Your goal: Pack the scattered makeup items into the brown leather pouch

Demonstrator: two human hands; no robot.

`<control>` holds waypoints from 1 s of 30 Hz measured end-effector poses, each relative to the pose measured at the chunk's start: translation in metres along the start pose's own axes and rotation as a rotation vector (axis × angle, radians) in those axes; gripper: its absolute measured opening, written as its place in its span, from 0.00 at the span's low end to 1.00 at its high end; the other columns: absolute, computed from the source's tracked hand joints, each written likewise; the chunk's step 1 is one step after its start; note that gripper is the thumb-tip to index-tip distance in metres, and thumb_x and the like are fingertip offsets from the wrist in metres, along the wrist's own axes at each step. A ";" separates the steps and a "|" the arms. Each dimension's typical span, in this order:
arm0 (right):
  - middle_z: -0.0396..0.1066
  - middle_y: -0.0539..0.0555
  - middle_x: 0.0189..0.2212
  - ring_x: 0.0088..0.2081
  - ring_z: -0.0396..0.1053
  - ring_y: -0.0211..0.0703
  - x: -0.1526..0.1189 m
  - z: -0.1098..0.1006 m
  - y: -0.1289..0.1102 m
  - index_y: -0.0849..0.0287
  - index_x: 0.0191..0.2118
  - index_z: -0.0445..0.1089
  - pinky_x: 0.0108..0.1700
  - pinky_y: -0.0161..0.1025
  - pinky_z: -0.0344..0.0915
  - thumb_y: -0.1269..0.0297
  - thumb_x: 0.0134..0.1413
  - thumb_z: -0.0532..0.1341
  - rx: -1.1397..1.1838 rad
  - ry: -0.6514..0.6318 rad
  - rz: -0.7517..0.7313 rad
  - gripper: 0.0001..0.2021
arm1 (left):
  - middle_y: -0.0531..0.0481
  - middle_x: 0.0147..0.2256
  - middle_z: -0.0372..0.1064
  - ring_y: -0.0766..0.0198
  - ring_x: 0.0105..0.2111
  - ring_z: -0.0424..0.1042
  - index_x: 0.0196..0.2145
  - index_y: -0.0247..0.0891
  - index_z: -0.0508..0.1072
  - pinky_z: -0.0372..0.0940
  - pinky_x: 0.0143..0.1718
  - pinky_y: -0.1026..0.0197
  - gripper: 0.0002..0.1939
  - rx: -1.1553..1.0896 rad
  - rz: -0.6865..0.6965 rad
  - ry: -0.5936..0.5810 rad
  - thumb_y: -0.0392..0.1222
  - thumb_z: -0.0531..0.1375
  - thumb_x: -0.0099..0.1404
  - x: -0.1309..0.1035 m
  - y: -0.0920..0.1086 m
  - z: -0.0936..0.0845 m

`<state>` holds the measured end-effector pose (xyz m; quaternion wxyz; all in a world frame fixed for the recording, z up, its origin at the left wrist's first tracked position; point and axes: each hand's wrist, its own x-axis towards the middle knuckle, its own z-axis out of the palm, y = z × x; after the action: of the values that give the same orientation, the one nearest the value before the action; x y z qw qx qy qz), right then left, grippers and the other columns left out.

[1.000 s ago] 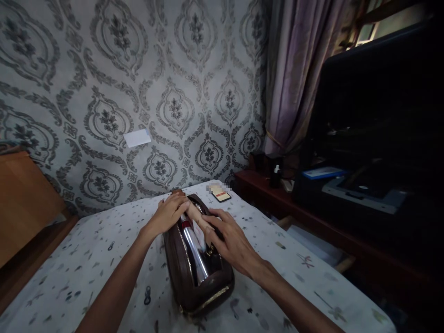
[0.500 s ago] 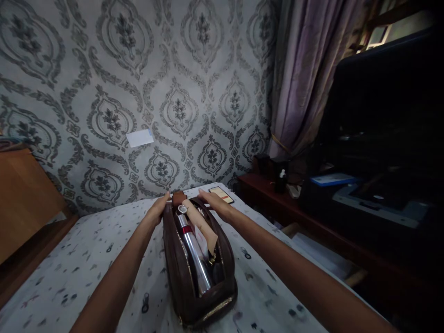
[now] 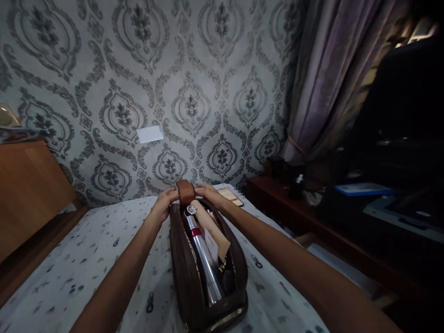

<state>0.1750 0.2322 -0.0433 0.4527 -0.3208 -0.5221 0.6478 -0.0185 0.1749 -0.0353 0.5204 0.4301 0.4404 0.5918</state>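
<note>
A dark brown zippered bag lies on the bed, its top unzipped and gaping. At its far end, a lighter brown strap stands up in a loop. My left hand is at the left of the strap, fingers bent in on the bag's far end. From the right, my right hand reaches the same end, its fingertips beside the strap. Parts of the fingers are hidden. Inside the bag are a silver tube with a red band, a beige roll-like item and a small round clear-topped piece.
The bed has a white patterned sheet. A phone with a lit screen lies beyond my right hand. To the right stands a dark red shelf holding a small bottle; a wooden cabinet is at left.
My fingers have closed in toward the strap from both sides, and the strap now stands higher. The view has shifted slightly left, so everything appears further right.
</note>
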 end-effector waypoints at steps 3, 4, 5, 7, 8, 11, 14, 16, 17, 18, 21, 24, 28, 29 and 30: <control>0.77 0.54 0.38 0.38 0.76 0.41 -0.003 0.000 0.000 0.63 0.51 0.67 0.47 0.39 0.71 0.73 0.48 0.67 0.035 -0.035 -0.026 0.22 | 0.47 0.32 0.79 0.61 0.32 0.76 0.39 0.34 0.76 0.68 0.41 0.59 0.21 0.008 0.028 -0.021 0.41 0.72 0.47 -0.005 0.001 0.005; 0.78 0.54 0.37 0.37 0.76 0.42 -0.004 0.001 -0.001 0.63 0.49 0.68 0.46 0.39 0.71 0.73 0.46 0.68 0.042 -0.048 -0.033 0.22 | 0.47 0.30 0.79 0.60 0.31 0.76 0.38 0.33 0.77 0.68 0.40 0.59 0.21 0.013 0.033 -0.028 0.41 0.72 0.45 -0.007 0.003 0.007; 0.78 0.54 0.35 0.36 0.76 0.42 -0.005 0.001 -0.002 0.63 0.47 0.69 0.45 0.39 0.71 0.73 0.43 0.69 0.047 -0.062 -0.038 0.21 | 0.47 0.29 0.78 0.60 0.29 0.76 0.36 0.33 0.77 0.68 0.39 0.58 0.20 0.020 0.038 -0.033 0.41 0.72 0.44 -0.008 0.004 0.009; 0.78 0.53 0.32 0.33 0.75 0.42 -0.006 0.003 -0.005 0.62 0.42 0.71 0.43 0.39 0.71 0.72 0.40 0.69 0.051 -0.090 -0.046 0.19 | 0.47 0.28 0.78 0.60 0.27 0.75 0.34 0.32 0.78 0.68 0.37 0.58 0.20 0.033 0.054 -0.039 0.40 0.72 0.41 -0.010 0.006 0.014; 0.78 0.52 0.31 0.32 0.75 0.42 -0.006 0.003 -0.006 0.61 0.40 0.71 0.42 0.39 0.71 0.71 0.39 0.70 0.051 -0.102 -0.050 0.18 | 0.47 0.28 0.78 0.60 0.27 0.74 0.34 0.32 0.78 0.67 0.37 0.58 0.20 0.038 0.066 -0.039 0.40 0.72 0.40 -0.011 0.006 0.016; 0.76 0.50 0.28 0.30 0.73 0.40 -0.008 0.003 -0.009 0.60 0.36 0.71 0.38 0.37 0.69 0.70 0.37 0.70 0.054 -0.119 -0.076 0.15 | 0.48 0.31 0.79 0.61 0.29 0.74 0.35 0.34 0.79 0.66 0.40 0.59 0.21 0.050 0.121 -0.028 0.40 0.71 0.39 -0.014 0.007 0.020; 0.74 0.47 0.25 0.27 0.71 0.37 -0.010 0.004 -0.010 0.58 0.33 0.69 0.35 0.34 0.66 0.69 0.36 0.70 0.053 -0.113 -0.115 0.14 | 0.49 0.33 0.79 0.61 0.33 0.74 0.35 0.35 0.79 0.65 0.42 0.59 0.20 0.063 0.189 -0.010 0.42 0.70 0.42 -0.017 0.006 0.023; 0.72 0.45 0.24 0.26 0.69 0.36 -0.011 0.006 -0.010 0.57 0.33 0.67 0.33 0.34 0.65 0.68 0.36 0.70 0.052 -0.112 -0.144 0.15 | 0.50 0.34 0.79 0.61 0.34 0.74 0.35 0.36 0.78 0.65 0.42 0.60 0.18 0.069 0.232 0.002 0.42 0.69 0.43 -0.018 0.005 0.025; 0.72 0.45 0.24 0.27 0.69 0.37 -0.012 0.007 -0.010 0.57 0.34 0.67 0.33 0.34 0.64 0.68 0.36 0.70 0.052 -0.116 -0.161 0.16 | 0.50 0.34 0.79 0.60 0.35 0.74 0.35 0.36 0.78 0.65 0.42 0.60 0.18 0.070 0.251 0.006 0.43 0.69 0.44 -0.018 0.004 0.026; 0.72 0.45 0.24 0.27 0.70 0.37 -0.013 0.009 -0.010 0.57 0.35 0.67 0.34 0.34 0.65 0.67 0.35 0.70 0.052 -0.123 -0.178 0.16 | 0.51 0.35 0.79 0.60 0.35 0.75 0.35 0.37 0.78 0.66 0.43 0.60 0.18 0.070 0.267 0.008 0.43 0.69 0.44 -0.019 0.003 0.027; 0.72 0.45 0.25 0.29 0.70 0.38 -0.016 0.012 -0.012 0.56 0.36 0.67 0.36 0.35 0.65 0.65 0.35 0.70 0.035 -0.152 -0.223 0.18 | 0.51 0.35 0.79 0.59 0.36 0.76 0.37 0.37 0.77 0.67 0.44 0.58 0.19 0.070 0.303 -0.001 0.45 0.69 0.45 -0.019 0.001 0.029; 0.72 0.45 0.25 0.29 0.69 0.37 -0.020 0.012 -0.014 0.57 0.34 0.66 0.37 0.35 0.64 0.63 0.34 0.71 0.001 -0.171 -0.264 0.18 | 0.50 0.35 0.79 0.58 0.35 0.76 0.38 0.37 0.77 0.67 0.44 0.57 0.20 0.084 0.320 -0.014 0.45 0.69 0.46 -0.021 0.001 0.030; 0.71 0.44 0.25 0.31 0.69 0.38 -0.023 0.011 -0.015 0.57 0.32 0.65 0.39 0.36 0.63 0.61 0.35 0.71 -0.048 -0.173 -0.325 0.18 | 0.50 0.36 0.79 0.58 0.36 0.76 0.38 0.38 0.77 0.67 0.45 0.56 0.19 0.116 0.334 -0.027 0.45 0.68 0.47 -0.024 0.000 0.029; 0.70 0.44 0.24 0.31 0.68 0.38 -0.025 0.011 -0.015 0.57 0.32 0.65 0.39 0.36 0.63 0.60 0.36 0.71 -0.062 -0.171 -0.341 0.17 | 0.50 0.36 0.79 0.58 0.37 0.76 0.38 0.38 0.77 0.67 0.46 0.56 0.18 0.125 0.339 -0.028 0.45 0.68 0.47 -0.025 0.000 0.029; 0.69 0.44 0.24 0.31 0.68 0.38 -0.027 0.010 -0.015 0.56 0.32 0.65 0.39 0.36 0.63 0.60 0.37 0.70 -0.077 -0.168 -0.357 0.16 | 0.50 0.36 0.79 0.58 0.37 0.76 0.37 0.39 0.77 0.66 0.46 0.56 0.18 0.133 0.344 -0.028 0.45 0.68 0.47 -0.026 0.000 0.029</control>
<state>0.1801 0.2040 -0.0275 0.5025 -0.1853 -0.6310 0.5613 0.0114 0.1514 -0.0296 0.3878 0.5408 0.3913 0.6356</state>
